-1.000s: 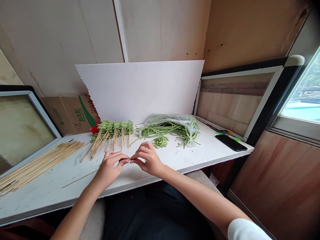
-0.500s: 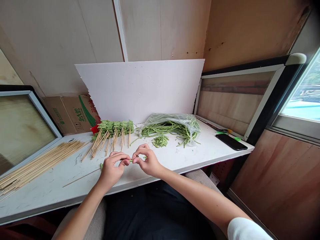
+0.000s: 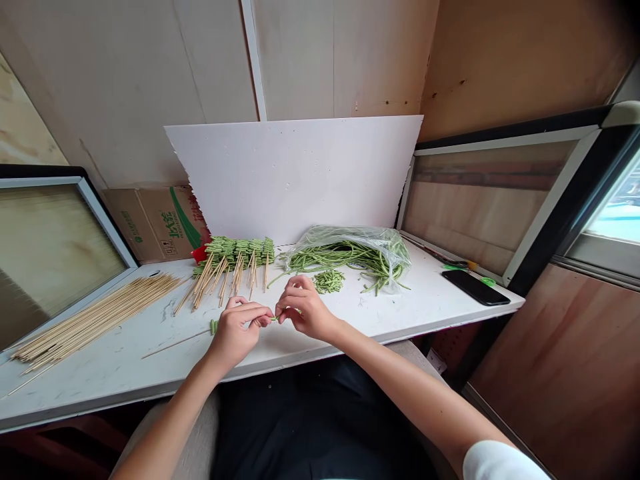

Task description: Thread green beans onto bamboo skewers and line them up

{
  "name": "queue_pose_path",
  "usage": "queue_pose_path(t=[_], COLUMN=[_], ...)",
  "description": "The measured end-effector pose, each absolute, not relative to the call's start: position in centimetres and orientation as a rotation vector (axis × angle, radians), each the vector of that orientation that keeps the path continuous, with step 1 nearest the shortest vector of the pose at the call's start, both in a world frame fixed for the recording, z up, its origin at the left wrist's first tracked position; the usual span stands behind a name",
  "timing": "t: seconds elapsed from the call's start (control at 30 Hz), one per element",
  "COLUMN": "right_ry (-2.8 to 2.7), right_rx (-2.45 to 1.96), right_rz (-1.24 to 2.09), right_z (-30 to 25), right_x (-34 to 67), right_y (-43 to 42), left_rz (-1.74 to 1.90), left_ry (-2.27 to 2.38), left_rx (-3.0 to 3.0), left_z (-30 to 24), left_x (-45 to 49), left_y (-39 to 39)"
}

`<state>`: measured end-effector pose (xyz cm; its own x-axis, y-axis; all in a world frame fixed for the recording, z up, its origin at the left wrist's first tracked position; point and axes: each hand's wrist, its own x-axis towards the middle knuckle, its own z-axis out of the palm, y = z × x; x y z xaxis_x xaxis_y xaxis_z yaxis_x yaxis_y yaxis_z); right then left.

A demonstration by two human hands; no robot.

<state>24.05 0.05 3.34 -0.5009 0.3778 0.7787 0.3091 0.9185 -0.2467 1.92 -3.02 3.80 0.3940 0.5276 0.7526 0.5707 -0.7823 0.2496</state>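
Observation:
My left hand (image 3: 243,331) pinches a thin green bean (image 3: 274,319) between thumb and forefinger, above the front of the white table. Close beside it, my right hand (image 3: 306,311) is closed in a pinch at the bean's other end, and a bit of green shows by its fingers. Most of the bean is hidden by the fingers. Just left of my left hand lies a bamboo skewer (image 3: 176,345) with short bean pieces (image 3: 214,327) at its tip. Beyond my right hand sits a small pile of bean scraps (image 3: 329,281).
Bean-loaded skewers (image 3: 235,257) are stacked at the back. Bare skewers (image 3: 100,313) lie in a bundle on the left. A clear plastic bag (image 3: 350,235) holds long beans (image 3: 340,257). A black phone (image 3: 475,287) rests at the right end of the table (image 3: 380,327).
The camera view has swung slightly left, so everything sits farther right. Both hands still pinch at the bean, with the fingertips slightly shifted.

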Motion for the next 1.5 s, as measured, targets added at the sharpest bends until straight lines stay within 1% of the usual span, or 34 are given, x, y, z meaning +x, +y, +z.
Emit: queue_pose_path(t=[0.13, 0.2, 0.33, 0.53, 0.6, 0.73, 0.83, 1.07, 1.37, 1.5], right_ry=[-2.154, -2.050, -2.032, -2.445, -2.497, -2.515, -2.422, -2.185, -2.147, -2.141], right_rx=[-0.575, -0.663, -0.756, -0.799, -0.834, -0.877, -0.805, -0.626, -0.652, -0.656], right_rz=[-0.287, -0.354, -0.189, 0.252, 0.335, 0.306, 0.302, 0.536, 0.536, 0.486], right_z=[5.0, 5.6, 5.2, 2.7, 2.1, 1.9, 2.7, 4.8, 4.4, 4.7], right_x=[27.4, 29.0, 30.3, 28.9, 28.8, 28.8, 28.3, 25.0, 25.0, 25.6], right_y=[1.7, 2.7, 4.1, 4.4, 4.5, 4.5, 3.6, -0.3, 0.0, 0.5], left_rz=[-1.265, -1.272, -1.287, -1.336, -1.357, -1.424, -1.442, -1.319, -1.174, -1.156], left_ry=[-0.999, -1.016, -1.032, -1.038, -1.051, -1.055, -1.034, -1.048, -1.115, -1.143], left_rx=[-2.326, -2.163, -2.172, -2.314, -2.355, -2.444, -2.507, -2.586, -2.616, -2.574], left_z=[5.8, 6.9, 8.0, 6.4, 5.9, 5.5, 5.4, 4.4, 4.6, 4.8], left_x=[0.5, -0.5, -1.2, -0.6, -0.7, -0.7, -0.2, 1.4, 0.9, 0.1], left_y=[-4.0, -4.4, -4.7, -3.4, -3.0, -2.6, -2.7, -3.4, -3.1, -2.6])
